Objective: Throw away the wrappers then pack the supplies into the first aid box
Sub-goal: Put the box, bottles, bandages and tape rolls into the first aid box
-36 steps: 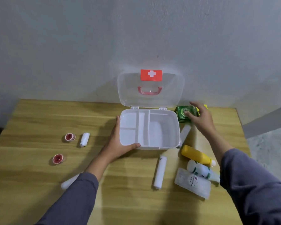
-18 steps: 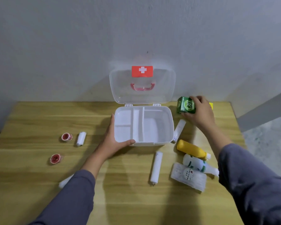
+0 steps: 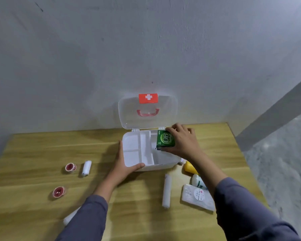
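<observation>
The white first aid box (image 3: 137,159) stands open on the wooden table, its clear lid (image 3: 167,112) upright against the wall. My left hand (image 3: 124,165) grips the box's front left corner. My right hand (image 3: 182,141) holds a green carton (image 3: 165,140) over the box's large right compartment. On the table lie a long white bandage roll (image 3: 166,190), a short roll (image 3: 86,168), two red tape rolls (image 3: 70,167) (image 3: 59,192), a yellow bottle (image 3: 189,167), a white bottle (image 3: 198,181) and a clear packet of gauze (image 3: 196,197), partly hidden by my right arm.
Another white roll (image 3: 71,216) peeks out beside my left sleeve near the front. The grey wall rises right behind the box. The table's right edge (image 3: 240,150) drops to a concrete floor.
My right hand picked the green carton up from the table to the right of the box and carried it left over the large compartment. My left hand stayed on the box.
</observation>
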A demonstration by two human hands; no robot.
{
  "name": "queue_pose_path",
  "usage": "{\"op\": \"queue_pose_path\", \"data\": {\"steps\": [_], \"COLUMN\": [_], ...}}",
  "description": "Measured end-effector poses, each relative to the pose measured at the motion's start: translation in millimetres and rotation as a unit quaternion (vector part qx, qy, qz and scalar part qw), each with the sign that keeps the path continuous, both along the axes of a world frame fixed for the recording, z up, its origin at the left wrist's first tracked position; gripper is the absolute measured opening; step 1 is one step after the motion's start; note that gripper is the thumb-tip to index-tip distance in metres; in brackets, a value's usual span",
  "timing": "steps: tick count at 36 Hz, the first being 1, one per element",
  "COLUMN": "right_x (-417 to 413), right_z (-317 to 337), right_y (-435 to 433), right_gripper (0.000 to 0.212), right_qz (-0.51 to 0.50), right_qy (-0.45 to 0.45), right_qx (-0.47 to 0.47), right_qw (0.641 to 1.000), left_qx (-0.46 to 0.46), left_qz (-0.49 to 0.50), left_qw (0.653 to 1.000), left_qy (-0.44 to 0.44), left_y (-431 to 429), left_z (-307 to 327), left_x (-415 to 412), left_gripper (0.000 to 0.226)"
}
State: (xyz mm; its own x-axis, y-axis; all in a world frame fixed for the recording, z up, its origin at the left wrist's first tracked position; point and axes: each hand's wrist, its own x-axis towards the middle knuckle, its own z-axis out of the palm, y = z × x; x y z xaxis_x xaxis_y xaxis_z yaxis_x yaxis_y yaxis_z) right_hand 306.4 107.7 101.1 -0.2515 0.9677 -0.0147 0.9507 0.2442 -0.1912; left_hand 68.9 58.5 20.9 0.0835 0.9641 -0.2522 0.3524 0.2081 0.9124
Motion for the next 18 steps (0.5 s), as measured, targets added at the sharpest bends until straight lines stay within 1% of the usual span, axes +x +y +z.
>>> {"op": "queue_pose_path", "data": {"steps": [3,7,11,18], "right_x": [-6,-4,1,-5], "right_z": [-3,0,3,-3], "right_y": [6,11,13,18], "right_gripper": [0.077,0.083,0.083,0.083], "right_qz": [0.016,0.006,-0.018,0.03], "right_qy": [-0.045,-0.104,-0.099,-0.086], "right_qx": [-0.014,-0.054,-0.073,-0.078], "right_qw": [0.999,0.993,0.992,0.993], "left_qx": [-0.01,-0.022,-0.024,-0.024], "left_qz": [0.0,-0.008,-0.006,0.001], "left_qw": [1.0,1.0,0.999,1.0], "left_qy": [0.008,0.015,0.022,0.019], "left_y": [-1,1,0,0], "left_z": [-1,-2,-1,-3], "left_x": [-1,-2,-1,-2], "left_gripper": [0.13,0.134,0.139,0.137]}}
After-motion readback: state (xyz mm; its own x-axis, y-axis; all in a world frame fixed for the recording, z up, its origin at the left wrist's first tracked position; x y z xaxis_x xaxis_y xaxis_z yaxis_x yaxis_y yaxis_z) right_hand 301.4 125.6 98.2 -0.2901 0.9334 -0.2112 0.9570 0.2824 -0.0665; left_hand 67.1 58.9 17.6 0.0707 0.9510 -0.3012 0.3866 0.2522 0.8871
